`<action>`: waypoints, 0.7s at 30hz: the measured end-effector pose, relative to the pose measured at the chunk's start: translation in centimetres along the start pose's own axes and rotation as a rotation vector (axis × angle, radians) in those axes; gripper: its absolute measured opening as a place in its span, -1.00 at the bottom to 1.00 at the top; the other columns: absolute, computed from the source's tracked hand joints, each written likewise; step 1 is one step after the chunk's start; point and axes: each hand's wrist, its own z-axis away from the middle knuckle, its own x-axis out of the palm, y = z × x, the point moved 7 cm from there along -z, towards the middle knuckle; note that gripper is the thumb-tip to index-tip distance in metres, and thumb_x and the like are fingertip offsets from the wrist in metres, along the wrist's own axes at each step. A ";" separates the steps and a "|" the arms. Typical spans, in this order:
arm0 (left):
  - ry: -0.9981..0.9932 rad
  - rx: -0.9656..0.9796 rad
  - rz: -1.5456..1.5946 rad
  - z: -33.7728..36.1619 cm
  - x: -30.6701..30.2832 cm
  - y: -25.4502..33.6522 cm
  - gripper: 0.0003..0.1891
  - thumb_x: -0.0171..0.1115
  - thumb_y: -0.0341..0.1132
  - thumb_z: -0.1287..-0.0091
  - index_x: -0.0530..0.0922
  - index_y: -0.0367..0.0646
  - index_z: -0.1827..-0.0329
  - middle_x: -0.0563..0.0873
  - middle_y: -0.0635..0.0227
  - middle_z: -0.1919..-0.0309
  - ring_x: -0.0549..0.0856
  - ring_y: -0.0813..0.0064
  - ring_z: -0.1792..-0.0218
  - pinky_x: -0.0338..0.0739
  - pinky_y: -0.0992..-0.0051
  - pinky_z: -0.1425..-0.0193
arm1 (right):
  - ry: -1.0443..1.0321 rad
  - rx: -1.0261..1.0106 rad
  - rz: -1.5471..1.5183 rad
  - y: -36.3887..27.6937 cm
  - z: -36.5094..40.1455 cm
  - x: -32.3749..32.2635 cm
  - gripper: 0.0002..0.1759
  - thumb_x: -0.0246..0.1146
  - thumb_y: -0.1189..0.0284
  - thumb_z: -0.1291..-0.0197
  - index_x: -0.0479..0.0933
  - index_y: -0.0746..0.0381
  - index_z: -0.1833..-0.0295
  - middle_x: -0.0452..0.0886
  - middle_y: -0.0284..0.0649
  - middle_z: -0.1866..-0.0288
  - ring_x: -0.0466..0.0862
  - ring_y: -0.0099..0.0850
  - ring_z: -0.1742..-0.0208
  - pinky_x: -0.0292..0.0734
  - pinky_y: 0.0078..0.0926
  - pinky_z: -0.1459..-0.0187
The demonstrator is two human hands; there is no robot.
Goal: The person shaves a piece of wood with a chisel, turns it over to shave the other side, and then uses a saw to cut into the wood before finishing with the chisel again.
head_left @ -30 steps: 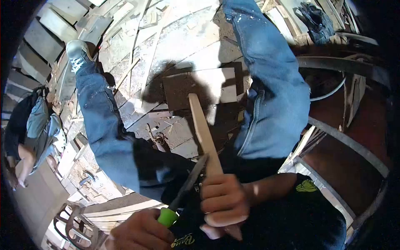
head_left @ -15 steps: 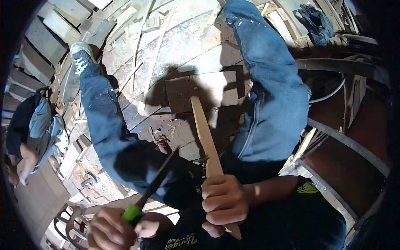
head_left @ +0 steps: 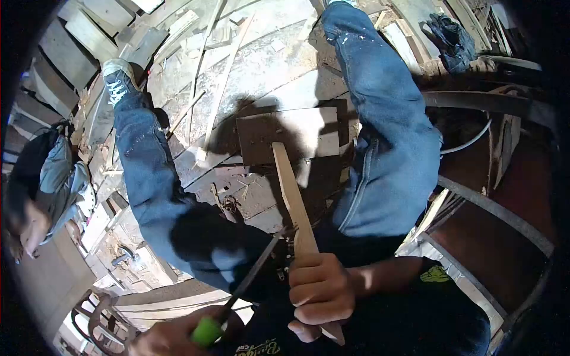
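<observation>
My left hand (head_left: 178, 337) is closed around the green handle of a long, dark, tapering file (head_left: 252, 273). The file's tip reaches the side of a wooden stick (head_left: 291, 193), at a roughened spot just beyond my other hand. My right hand (head_left: 322, 292) grips this pale, shaped stick near its lower end, fingers wrapped over it, and a pointed stub shows below the fist. The stick's far end overlaps a flat board (head_left: 323, 130) lying on the floor between my legs.
My jeans-clad legs (head_left: 392, 130) spread to either side. Long wood strips (head_left: 228, 77) and offcuts litter the floor. At left, another person (head_left: 56, 178) sits close to a brown panel (head_left: 50, 285). Curved frame pieces (head_left: 499, 207) stand at right; a dark plastic bag (head_left: 451, 41) lies farther off.
My left hand has moved right and slightly down, carrying the file from beside the stick to its edge. My right hand and the stick hold nearly still. The other person's hand shifted.
</observation>
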 end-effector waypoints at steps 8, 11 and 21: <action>-0.286 -0.047 0.041 0.3 3.0 -2.6 -0.75 0.34 -0.36 -0.21 0.45 -0.04 0.59 0.55 0.50 0.69 0.51 0.65 0.72 0.45 0.59 0.60 | -0.060 -0.011 0.012 0.0 0.4 -0.1 -0.62 0.28 0.43 -0.12 0.22 0.11 0.61 0.23 -0.40 0.61 0.32 -0.48 0.64 0.24 -0.47 0.59; 0.068 -0.129 -0.147 0.7 -0.1 -1.0 -0.75 0.14 -0.27 -0.36 0.38 -0.04 0.51 0.50 0.52 0.69 0.48 0.72 0.67 0.41 0.61 0.57 | -0.112 -0.062 0.036 -0.2 -0.3 0.6 -0.62 0.29 0.42 -0.12 0.24 0.11 0.61 0.24 -0.39 0.60 0.35 -0.48 0.61 0.27 -0.46 0.58; 0.700 -0.403 -0.640 1.7 -8.1 -4.7 -0.72 0.37 -0.24 -0.29 0.52 -0.29 0.35 0.56 0.34 0.55 0.50 0.61 0.57 0.36 0.58 0.52 | -0.617 -0.509 0.262 -2.5 -6.0 1.7 -0.58 0.31 0.35 -0.22 0.29 0.15 0.60 0.27 -0.39 0.56 0.39 -0.45 0.51 0.31 -0.48 0.49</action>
